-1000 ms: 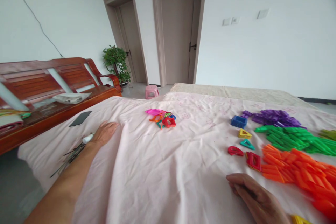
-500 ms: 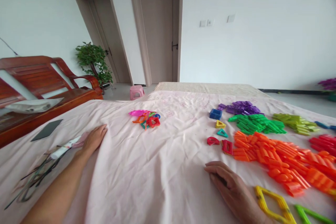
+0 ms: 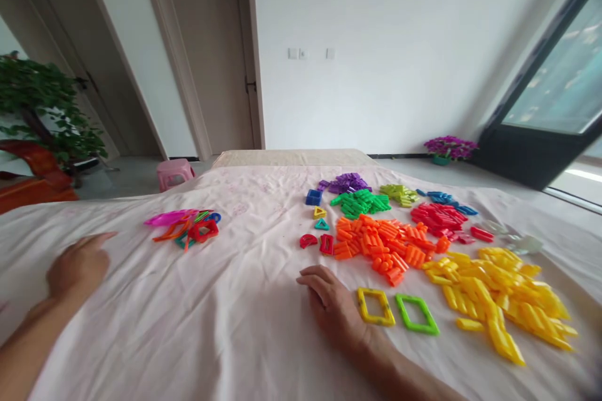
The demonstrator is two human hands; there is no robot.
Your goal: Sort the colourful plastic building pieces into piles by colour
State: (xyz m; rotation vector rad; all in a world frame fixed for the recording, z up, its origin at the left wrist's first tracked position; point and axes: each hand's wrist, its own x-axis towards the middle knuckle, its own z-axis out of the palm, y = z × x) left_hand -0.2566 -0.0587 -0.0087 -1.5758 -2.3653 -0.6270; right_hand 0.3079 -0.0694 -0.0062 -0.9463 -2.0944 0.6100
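Observation:
My left hand (image 3: 81, 265) is over the cloth (image 3: 235, 338) at the left, one finger stretched out and nothing visible in it. Just beyond it lies a small mixed group of magnetic shapes, among them a red square (image 3: 205, 231) and a magenta piece (image 3: 165, 218). My right hand (image 3: 333, 310) rests on the cloth with loosely bent fingers, holding nothing that shows. Right beside it are a yellow frame (image 3: 388, 316) and a green frame (image 3: 429, 323), both lying flat. Past its fingers sit a red rectangle (image 3: 327, 244), a red half-round piece (image 3: 308, 240), a teal triangle (image 3: 322, 224) and a yellow triangle (image 3: 319, 212).
Piles of orange (image 3: 376, 241), yellow (image 3: 508, 294), red (image 3: 437, 217), green (image 3: 360, 202) and purple pieces (image 3: 348, 183) cover the right side. Blue squares (image 3: 313, 197) stand nearer the middle. A pink stool (image 3: 174, 172) is beyond the cloth's left edge.
The view has turned right, so the yellow pile and a glazed door now show, while the dark flat object and tools at left are out of sight. My left hand has lifted off the cloth's fold.

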